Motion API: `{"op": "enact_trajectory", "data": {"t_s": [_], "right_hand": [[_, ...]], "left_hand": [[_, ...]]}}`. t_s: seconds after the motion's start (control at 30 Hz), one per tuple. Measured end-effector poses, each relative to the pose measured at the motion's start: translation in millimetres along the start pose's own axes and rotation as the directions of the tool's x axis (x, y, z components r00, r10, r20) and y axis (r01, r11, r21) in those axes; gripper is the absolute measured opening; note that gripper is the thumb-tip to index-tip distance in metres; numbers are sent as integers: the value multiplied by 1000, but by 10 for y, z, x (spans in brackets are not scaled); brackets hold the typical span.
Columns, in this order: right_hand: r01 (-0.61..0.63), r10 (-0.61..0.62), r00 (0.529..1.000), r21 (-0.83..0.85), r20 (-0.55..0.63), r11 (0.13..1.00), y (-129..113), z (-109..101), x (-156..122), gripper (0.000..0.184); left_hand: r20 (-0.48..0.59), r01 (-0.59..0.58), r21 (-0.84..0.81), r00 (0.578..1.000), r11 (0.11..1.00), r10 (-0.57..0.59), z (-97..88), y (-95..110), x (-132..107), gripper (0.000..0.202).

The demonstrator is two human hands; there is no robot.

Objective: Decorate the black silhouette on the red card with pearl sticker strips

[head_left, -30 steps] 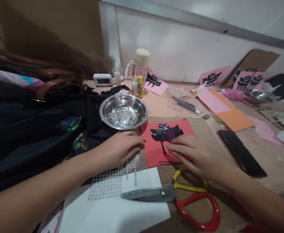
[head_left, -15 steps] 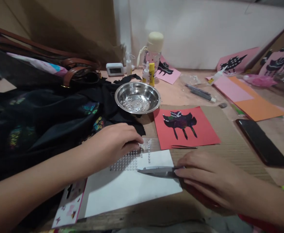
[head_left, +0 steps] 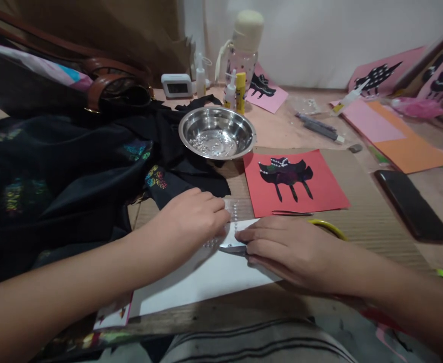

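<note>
My left hand [head_left: 194, 222] lies with bent fingers pressed on a clear sheet of pearl stickers [head_left: 233, 209], which rests on white paper [head_left: 202, 282]. My right hand [head_left: 281, 247] lies just to the right. Its fingers are held together and their tips meet the pearl strip beside my left fingertips; whatever they pinch is hidden. The right hand covers scissors, of which only the blade tip [head_left: 229, 247] and a yellow handle loop [head_left: 329, 228] show. Behind the hands lies a red card [head_left: 330, 194] with a black cut-out shape edged with pearls.
A steel bowl [head_left: 217, 132] of loose pearls stands behind the card. Black cloth [head_left: 73, 176] and a brown-strapped bag fill the left. A bottle [head_left: 244, 45], glue tubes, a small clock, pink and orange papers [head_left: 406, 146] and a black phone [head_left: 414, 204] lie behind and to the right.
My right hand left the red card, dropped onto the scissors, then slid left to the pearl strip. My left hand stayed on the pearl sheet. The view tilted down.
</note>
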State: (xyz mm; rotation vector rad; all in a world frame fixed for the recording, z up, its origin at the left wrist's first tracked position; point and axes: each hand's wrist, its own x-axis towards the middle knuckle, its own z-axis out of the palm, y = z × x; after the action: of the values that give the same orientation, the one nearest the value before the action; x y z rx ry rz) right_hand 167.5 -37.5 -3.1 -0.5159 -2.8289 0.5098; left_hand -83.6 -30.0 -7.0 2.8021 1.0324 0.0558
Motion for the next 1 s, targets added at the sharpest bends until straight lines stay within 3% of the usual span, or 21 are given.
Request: {"op": "enact_trajectory", "data": {"t_s": [0.33, 0.57, 0.7, 0.83, 1.0], "right_hand": [[36, -36, 999, -32, -7, 999, 27, 34, -21, 18], [43, -44, 999, -51, -13, 998, 28, 61, -21, 20], [35, -35, 999, -29, -3, 999, 33, 54, -21, 21], [36, -36, 999, -8, -16, 999, 53, 62, -24, 20], [26, -26, 999, 33, -27, 999, 38, 33, -39, 19]], "left_hand": [[-40, -233, 227, 968, 946, 248, -57, 25, -14, 17], [-53, -275, 366, 947, 889, 315, -46, 79, -17, 25], [-106, -255, 258, 951, 932, 290, 31, -61, 26, 19], [-164, -129, 45, 977, 991, 134, 47, -196, 55, 13], [-129, -62, -128, 991, 990, 46, -39, -220, 16, 20]]}}
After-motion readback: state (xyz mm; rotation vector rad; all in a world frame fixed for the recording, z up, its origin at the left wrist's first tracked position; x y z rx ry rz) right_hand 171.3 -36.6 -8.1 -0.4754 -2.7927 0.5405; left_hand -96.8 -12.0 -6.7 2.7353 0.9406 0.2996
